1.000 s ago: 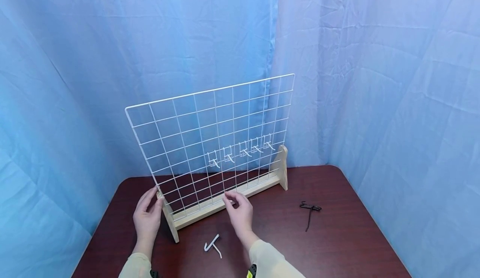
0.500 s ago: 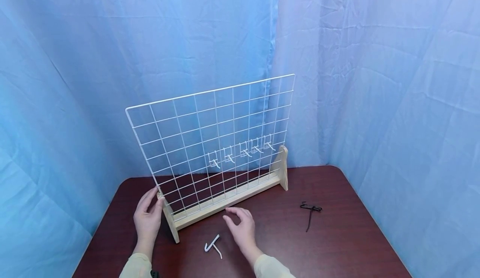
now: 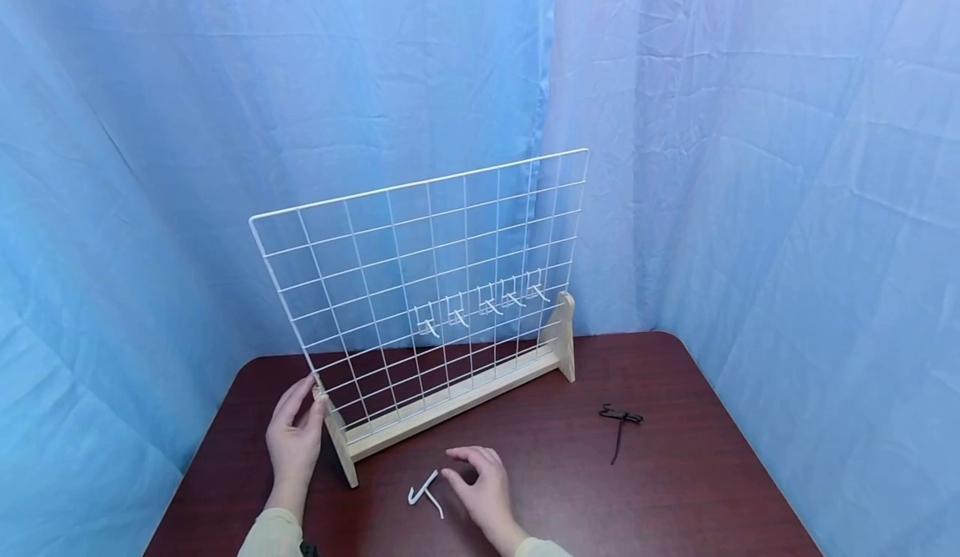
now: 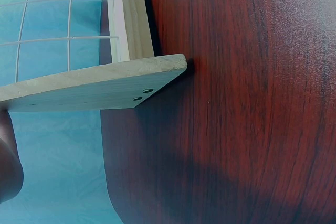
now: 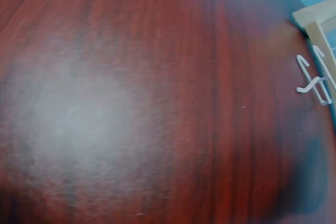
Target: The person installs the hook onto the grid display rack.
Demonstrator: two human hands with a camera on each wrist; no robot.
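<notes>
A white wire grid panel (image 3: 420, 186) stands upright in a wooden base (image 3: 450, 408). With thumb and fingers, my left hand (image 3: 294, 444) pinches the top of the base's left side piece (image 4: 94, 83), by the grid's edge. A loose white wire hook (image 3: 425, 488) lies on the table in front of the base; it also shows at the right edge of the right wrist view. Just right of that hook is my right hand (image 3: 486, 492), thumb and fingers apart, holding nothing. Several white hooks (image 3: 428, 325) hang in a row on the lower right half of the grid.
A black wire hook (image 3: 621, 415) lies farther right on the dark red wooden table (image 3: 697, 474). Blue curtains (image 3: 810, 207) surround the table's back and sides. The base's right side piece (image 3: 566, 336) stands near the table's back edge.
My right hand has drawn back from the base toward the near side of the table, its thumb and fingers parting, and is now beside the loose white hook. My left hand stays put.
</notes>
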